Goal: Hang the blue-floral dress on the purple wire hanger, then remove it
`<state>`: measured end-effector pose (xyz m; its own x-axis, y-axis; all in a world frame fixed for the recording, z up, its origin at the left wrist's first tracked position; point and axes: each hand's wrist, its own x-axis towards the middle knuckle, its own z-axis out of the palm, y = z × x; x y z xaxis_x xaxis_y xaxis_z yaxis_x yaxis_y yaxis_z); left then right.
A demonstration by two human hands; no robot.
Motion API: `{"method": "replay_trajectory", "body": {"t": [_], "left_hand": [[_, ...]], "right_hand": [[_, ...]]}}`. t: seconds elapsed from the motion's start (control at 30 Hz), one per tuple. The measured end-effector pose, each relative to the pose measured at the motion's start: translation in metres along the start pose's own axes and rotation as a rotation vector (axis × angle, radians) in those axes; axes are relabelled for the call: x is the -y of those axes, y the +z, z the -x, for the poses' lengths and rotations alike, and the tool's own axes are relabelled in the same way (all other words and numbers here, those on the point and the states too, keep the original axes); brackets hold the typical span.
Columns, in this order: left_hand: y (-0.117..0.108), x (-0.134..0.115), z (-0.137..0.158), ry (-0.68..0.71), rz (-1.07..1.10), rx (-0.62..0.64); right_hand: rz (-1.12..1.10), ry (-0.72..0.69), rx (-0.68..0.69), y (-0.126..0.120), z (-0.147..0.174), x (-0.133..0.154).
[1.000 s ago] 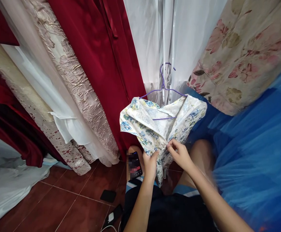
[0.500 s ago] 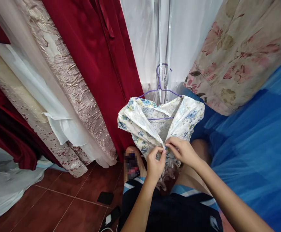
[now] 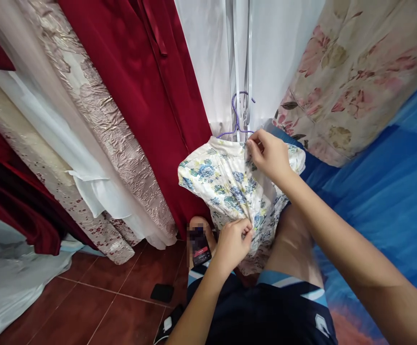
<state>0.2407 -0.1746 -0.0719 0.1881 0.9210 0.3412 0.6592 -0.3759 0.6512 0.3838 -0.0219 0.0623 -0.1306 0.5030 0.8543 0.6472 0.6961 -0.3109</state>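
A: What stands at the far left?

B: White cloth reaches the tiled floor. Above and beside it hang dark red cloth, pink brocade and a red gown, in that order.

A: What is found left of the person?

B: A flat black object on the floor. A phone is at the left leg; its screen is partly blurred.

A: State the left hand's condition.

B: Left hand: fingers curled, pinching the garment low on its front.

A: Locate the garment.

B: Centre, on a purple hanger, hanging down between the legs. A white gown hangs behind the hanger.

A: And the right hand?

B: Right hand: higher, apart from the left hand, thumb and forefinger pinching the garment's neckline just below the hanger.

A: What lies further right?

B: Floral cloth, then blue tulle beside the right leg.
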Motion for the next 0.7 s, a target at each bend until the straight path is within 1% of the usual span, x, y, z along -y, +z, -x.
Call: {"method": "replay_trajectory", "body": {"t": [0.07,0.1,0.17,0.23,0.27,0.3,0.37,0.4,0.47,0.57,0.63,0.7], "left_hand": [[-0.010,0.004,-0.012,0.008,0.082,-0.051],[-0.018,0.004,-0.022,0.013,0.109,-0.110],[-0.039,-0.001,-0.047,0.052,0.116,-0.263],[-0.063,-0.011,-0.077,0.159,0.080,-0.401],[-0.074,-0.016,-0.093,0.214,0.039,-0.423],[-0.083,-0.021,-0.108,0.264,-0.008,-0.414],[-0.096,-0.029,-0.133,0.352,-0.116,-0.359],[-0.099,-0.031,-0.141,0.382,-0.161,-0.337],[-0.100,-0.034,-0.152,0.413,-0.203,-0.330],[-0.098,-0.035,-0.153,0.424,-0.128,-0.388],[-0.101,-0.035,-0.151,0.413,-0.028,-0.452],[-0.111,-0.030,-0.150,0.387,0.068,-0.552]], "right_hand": [[-0.074,0.064,-0.025,-0.002,0.011,0.004],[-0.133,0.114,-0.030,-0.003,0.016,0.006],[-0.315,0.261,-0.011,-0.005,0.025,0.009],[-0.556,0.449,0.033,-0.004,0.028,0.013],[-0.679,0.549,0.053,-0.003,0.029,0.014],[-0.792,0.644,0.069,-0.001,0.028,0.015],[-0.970,0.799,0.095,0.003,0.027,0.017],[-1.027,0.848,0.099,0.006,0.027,0.018],[-1.069,0.869,0.070,0.013,0.027,0.020],[-1.049,0.780,0.023,0.026,0.032,0.021],[-1.037,0.770,0.032,0.034,0.037,0.019],[-1.012,0.810,0.054,0.038,0.045,0.016]]}}
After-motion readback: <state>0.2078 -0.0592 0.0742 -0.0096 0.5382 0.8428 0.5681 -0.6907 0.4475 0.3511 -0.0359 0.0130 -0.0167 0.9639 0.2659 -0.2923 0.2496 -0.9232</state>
